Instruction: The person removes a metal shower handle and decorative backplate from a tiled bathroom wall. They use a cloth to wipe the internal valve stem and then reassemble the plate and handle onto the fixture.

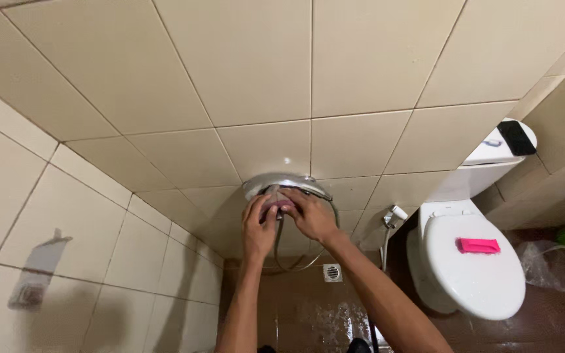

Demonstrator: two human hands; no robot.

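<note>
Both hands gripping under the chrome shower head [287,183]: left hand [258,225] and right hand [308,212] fingers curling, pinching a pink piece [271,206].

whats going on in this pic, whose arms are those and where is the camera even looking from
There is no machine here. The camera is worn on a person's head and looks down at that person's own two bare arms, so you see the room as they do. It is a tiled bathroom. The left hand and right hand are both up at a chrome shower head on the wall, fingers pressed around a pinkish thing at its underside; what that is cannot be told. A hose loops below it. To the right stands a white toilet, lid closed, with a pink bar on the lid and a dark phone on the tank. The brown floor looks wet around a small drain.
</note>
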